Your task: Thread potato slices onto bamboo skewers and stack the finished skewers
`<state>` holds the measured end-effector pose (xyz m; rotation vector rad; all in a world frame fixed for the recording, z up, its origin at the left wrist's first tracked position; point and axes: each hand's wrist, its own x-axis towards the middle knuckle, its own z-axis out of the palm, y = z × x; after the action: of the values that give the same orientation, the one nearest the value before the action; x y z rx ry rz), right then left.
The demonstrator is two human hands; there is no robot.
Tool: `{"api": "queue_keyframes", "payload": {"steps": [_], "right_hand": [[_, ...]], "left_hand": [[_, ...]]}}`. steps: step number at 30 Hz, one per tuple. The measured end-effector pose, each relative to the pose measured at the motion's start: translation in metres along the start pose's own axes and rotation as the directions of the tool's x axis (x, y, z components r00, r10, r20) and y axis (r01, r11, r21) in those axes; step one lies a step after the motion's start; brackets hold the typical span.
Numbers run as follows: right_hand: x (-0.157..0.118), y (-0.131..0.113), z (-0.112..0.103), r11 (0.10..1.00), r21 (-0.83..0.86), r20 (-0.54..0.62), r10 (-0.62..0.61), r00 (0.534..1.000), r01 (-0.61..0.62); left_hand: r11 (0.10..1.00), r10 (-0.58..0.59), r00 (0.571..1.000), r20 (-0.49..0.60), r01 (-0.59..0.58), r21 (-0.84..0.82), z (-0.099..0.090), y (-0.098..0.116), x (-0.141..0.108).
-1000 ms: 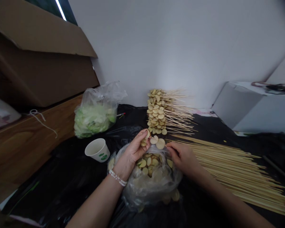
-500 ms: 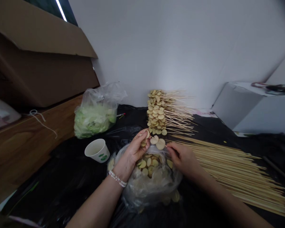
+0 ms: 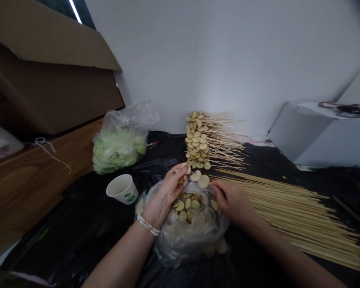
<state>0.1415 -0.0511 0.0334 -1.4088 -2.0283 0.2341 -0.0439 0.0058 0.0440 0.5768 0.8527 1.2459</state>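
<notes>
My left hand (image 3: 174, 183) pinches a pale potato slice (image 3: 184, 168) at the tip of a thin skewer, with more slices partly hidden in its fingers. My right hand (image 3: 229, 196) is closed round the skewer's other side. Between the hands, pale slices (image 3: 203, 181) are threaded on the skewer. Right below both hands lies an open clear plastic bag (image 3: 192, 240) holding many loose potato slices (image 3: 186, 206). Past the hands is a stack of filled potato skewers (image 3: 197, 140), their bare sticks pointing right.
Bare bamboo skewers (image 3: 291, 212) lie spread on the right over black plastic sheeting (image 3: 90, 236). A paper cup (image 3: 122, 190) and a bag of cut green vegetable (image 3: 120, 144) stand left. A cardboard box (image 3: 54, 88) is at the far left, a white box (image 3: 324, 132) at the right.
Both hands keep their grip on the skewer and its slices, almost in the same place. The view has shifted very slightly.
</notes>
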Motion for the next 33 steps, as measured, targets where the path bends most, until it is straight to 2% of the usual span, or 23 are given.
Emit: {"api": "queue_keyframes", "payload": {"steps": [3, 8, 12, 18, 23, 28, 33], "right_hand": [[-0.0017, -0.0015, 0.0012, 0.999, -0.052, -0.007, 0.001, 1.0, -0.002], [-0.0053, -0.003, 0.005, 0.993, -0.111, -0.049, -0.041, 0.998, 0.035], [-0.0067, -0.0048, 0.0058, 0.983, -0.18, -0.026, -0.04, 0.999, 0.035], [-0.0053, -0.0015, 0.0078, 0.999, -0.044, -0.014, -0.031, 0.999, 0.031], [-0.0054, -0.0012, 0.009, 0.997, -0.045, -0.04, -0.06, 0.997, 0.058], [-0.0047, -0.0035, 0.0083, 1.0, 0.0, 0.004, -0.014, 1.0, 0.014], [-0.0042, -0.004, 0.0092, 0.999, 0.012, -0.02, -0.033, 0.999, 0.033]], "left_hand": [[1.0, 0.018, 0.998, 0.066, -0.017, -0.014, -0.0006, -0.0022, 0.002], [1.0, -0.003, 0.998, 0.062, 0.004, -0.025, -0.001, -0.0041, 0.0022], [0.999, -0.006, 0.999, 0.036, 0.007, -0.037, -0.0004, -0.0047, 0.0011], [0.999, -0.035, 0.997, 0.065, 0.034, 0.018, -0.0032, -0.0051, 0.0036], [0.998, -0.029, 0.995, 0.097, 0.023, 0.063, -0.0063, -0.0059, 0.0054], [0.998, -0.033, 0.991, 0.132, 0.027, 0.049, -0.0052, -0.006, 0.0038], [0.999, -0.04, 0.993, 0.108, 0.036, 0.037, -0.002, -0.0047, 0.0014]]}}
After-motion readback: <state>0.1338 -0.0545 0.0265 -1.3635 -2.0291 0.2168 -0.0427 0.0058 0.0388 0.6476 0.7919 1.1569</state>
